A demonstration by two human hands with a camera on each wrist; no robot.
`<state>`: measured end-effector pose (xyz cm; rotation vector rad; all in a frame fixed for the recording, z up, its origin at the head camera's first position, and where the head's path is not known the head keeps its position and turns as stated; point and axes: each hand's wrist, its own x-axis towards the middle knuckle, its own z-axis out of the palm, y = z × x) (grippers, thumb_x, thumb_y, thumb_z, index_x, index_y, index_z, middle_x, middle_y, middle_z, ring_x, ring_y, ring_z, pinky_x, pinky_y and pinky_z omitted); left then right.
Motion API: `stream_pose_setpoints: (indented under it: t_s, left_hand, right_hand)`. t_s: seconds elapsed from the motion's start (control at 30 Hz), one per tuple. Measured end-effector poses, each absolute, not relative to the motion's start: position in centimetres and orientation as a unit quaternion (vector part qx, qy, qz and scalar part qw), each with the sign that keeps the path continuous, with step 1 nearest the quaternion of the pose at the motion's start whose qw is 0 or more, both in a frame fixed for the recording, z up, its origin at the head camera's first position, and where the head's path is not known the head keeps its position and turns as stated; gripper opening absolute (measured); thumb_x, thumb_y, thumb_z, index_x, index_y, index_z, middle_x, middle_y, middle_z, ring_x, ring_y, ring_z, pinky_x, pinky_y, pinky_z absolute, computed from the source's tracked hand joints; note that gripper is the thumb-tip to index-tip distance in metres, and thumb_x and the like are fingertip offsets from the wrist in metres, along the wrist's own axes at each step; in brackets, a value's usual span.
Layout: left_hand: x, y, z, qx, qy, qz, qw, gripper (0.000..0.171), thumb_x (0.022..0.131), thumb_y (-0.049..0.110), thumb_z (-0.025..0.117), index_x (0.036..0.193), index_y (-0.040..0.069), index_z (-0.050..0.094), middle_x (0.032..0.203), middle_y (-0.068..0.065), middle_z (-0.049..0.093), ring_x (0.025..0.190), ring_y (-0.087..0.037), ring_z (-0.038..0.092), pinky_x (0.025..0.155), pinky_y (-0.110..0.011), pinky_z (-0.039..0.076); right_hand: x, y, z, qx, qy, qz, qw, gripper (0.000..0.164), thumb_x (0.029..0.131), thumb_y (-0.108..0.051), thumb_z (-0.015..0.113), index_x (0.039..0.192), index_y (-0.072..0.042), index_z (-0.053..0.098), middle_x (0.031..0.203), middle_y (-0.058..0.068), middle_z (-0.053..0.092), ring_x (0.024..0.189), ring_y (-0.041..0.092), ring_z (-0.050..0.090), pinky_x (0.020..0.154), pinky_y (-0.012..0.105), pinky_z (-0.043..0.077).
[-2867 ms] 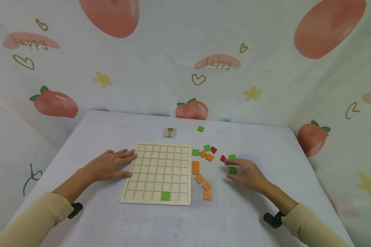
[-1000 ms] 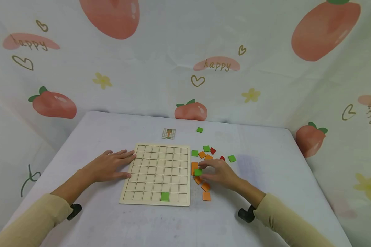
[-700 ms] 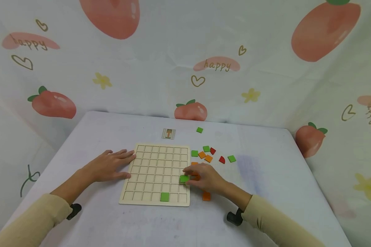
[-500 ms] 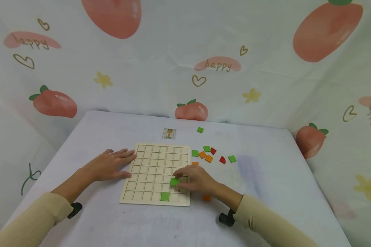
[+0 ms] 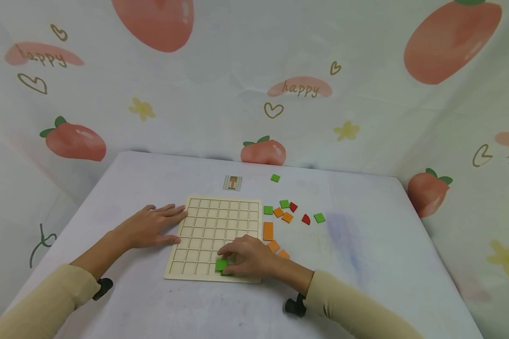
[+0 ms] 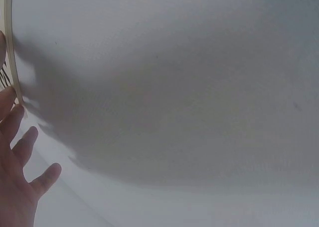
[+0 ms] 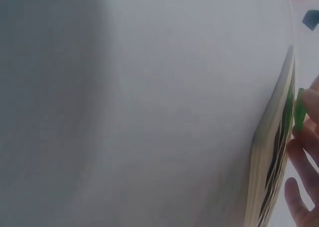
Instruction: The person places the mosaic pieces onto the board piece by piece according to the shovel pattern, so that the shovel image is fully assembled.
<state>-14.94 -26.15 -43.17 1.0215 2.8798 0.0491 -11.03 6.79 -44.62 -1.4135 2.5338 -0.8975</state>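
A pale wooden grid board [image 5: 208,219] lies on the table. My left hand [image 5: 152,227] rests at its left edge with fingers spread and touching the rim; in the left wrist view the same hand [image 6: 17,162] reaches to the board's edge. Over the front row, my right hand [image 5: 250,256] pinches a green square tile [image 5: 221,265] between thumb and fingers. Another green tile in that row is mostly hidden beneath this hand. The right wrist view catches the pinched tile [image 7: 299,110] edge-on, just above the board [image 7: 264,172].
Right of the board lie an orange rectangle [image 5: 268,231], several orange squares [image 5: 287,217], green squares [image 5: 319,218] and red quarter-round pieces [image 5: 306,219]. A small pattern card [image 5: 232,182] lies behind the board. One green square [image 5: 275,178] sits far back.
My right hand has picked up a green tile at the right and carried it left over the loose pieces to the board's front row. My left hand has stayed in place.
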Motion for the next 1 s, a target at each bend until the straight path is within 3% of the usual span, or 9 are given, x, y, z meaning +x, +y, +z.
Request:
stream_pose_setpoints:
  t_s: [0.17, 0.53, 1.0]
  left_hand:
    - [-14.9, -26.1, -43.1, 0.335, 0.941, 0.014, 0.04, 0.077, 0.092, 0.063, 0.056, 0.148, 0.011, 0.049, 0.151, -0.008, 0.048, 0.134, -0.035, 0.048, 0.095, -0.061, 0.043]
    - [-14.9, -26.1, -43.1, 0.334, 0.941, 0.013, 0.044, 0.077, 0.092, 0.063, 0.056, 0.148, 0.011, 0.049, 0.151, -0.009, 0.048, 0.134, -0.035, 0.049, 0.095, -0.06, 0.043]
    - [-15.0, -26.1, -43.1, 0.342, 0.939, 0.014, 0.04, 0.077, 0.092, 0.062, 0.057, 0.148, 0.009, 0.049, 0.15, -0.01, 0.049, 0.133, -0.036, 0.05, 0.094, -0.059, 0.045]
  right_hand:
    - [-10.8, 6.1, -44.5, -0.467, 0.837, -0.276, 0.077, 0.039, 0.085, -0.03, 0.081, 0.12, -0.014, 0.072, 0.106, -0.009, 0.073, 0.097, 0.0, 0.061, 0.091, 0.017, 0.042]
    - [-10.7, 5.3, -44.9, -0.491, 0.837, -0.239, 0.039, 0.039, 0.086, -0.035, 0.079, 0.119, -0.017, 0.072, 0.102, -0.013, 0.072, 0.094, -0.004, 0.06, 0.089, 0.014, 0.042]
    - [-10.6, 4.9, -44.8, -0.474, 0.844, -0.244, 0.061, 0.042, 0.084, -0.035, 0.081, 0.119, -0.016, 0.07, 0.101, -0.012, 0.072, 0.095, -0.003, 0.059, 0.09, 0.016, 0.043]
